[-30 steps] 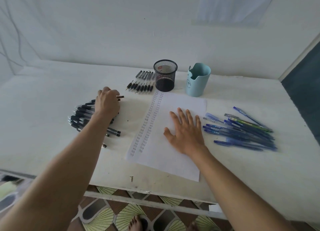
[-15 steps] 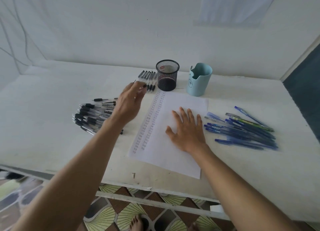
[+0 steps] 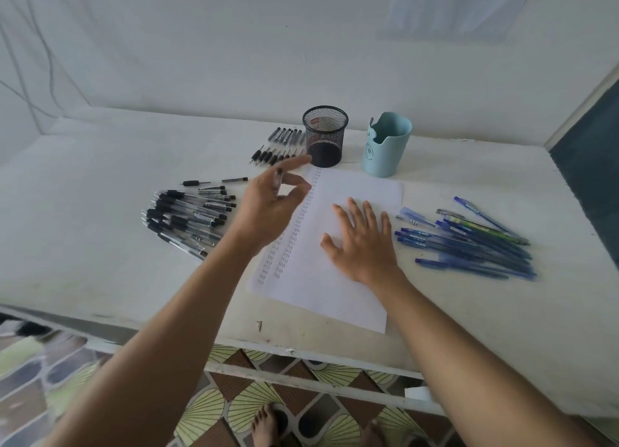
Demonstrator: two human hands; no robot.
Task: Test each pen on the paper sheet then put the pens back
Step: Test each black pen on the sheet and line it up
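The white table [image 3: 83, 212] stood against a plain white wall. Far to the left of the paper sheet [image 3: 355, 192] the black pens [image 3: 187, 218] lay in a loose pile. Over the left edge of the sheet, your left hand [image 3: 271, 202] pinched one clear pen [image 3: 277, 183] between thumb and fingers, with the first finger stretched forward. The hand was blurred, so I cannot tell the grip more exactly.

The left part of the sheet already carried two columns of small written test words, and the rest was blank. Your right hand [image 3: 365, 242] rested flat on the middle of the sheet with the fingers spread wide and held nothing. Just beyond the far edge of the sheet stood a mesh cup [image 3: 325, 135] and a blue cup [image 3: 387, 145]; I could see no pens in them. To the right of the sheet the blue pens [image 3: 469, 242] lay in a heap.

I judge that many pens were tested, but putting them back was not yet done.
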